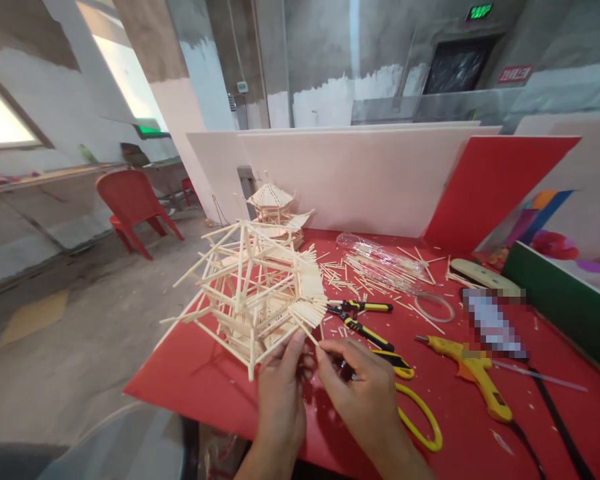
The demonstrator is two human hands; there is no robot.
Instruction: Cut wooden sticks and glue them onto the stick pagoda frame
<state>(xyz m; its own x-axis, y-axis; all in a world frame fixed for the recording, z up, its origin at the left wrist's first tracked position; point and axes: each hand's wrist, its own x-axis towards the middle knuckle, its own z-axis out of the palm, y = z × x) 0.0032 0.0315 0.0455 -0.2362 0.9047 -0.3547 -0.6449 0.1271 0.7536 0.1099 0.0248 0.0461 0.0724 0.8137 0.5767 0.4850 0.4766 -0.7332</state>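
The stick model (252,333) is matt wood, the tabletop (205,383) glossy.

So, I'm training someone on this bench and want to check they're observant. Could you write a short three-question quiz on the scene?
1. Which hand pinches a wooden stick beside the stick-built pavilion frame?
2. True or false: in the picture, the yellow glue gun lies left of the black-and-yellow pliers.
3. What does the clear plastic wrapping cover? A) beads B) thin sticks C) screws

Key:
1. The right hand.
2. False; it lies to their right.
3. B.
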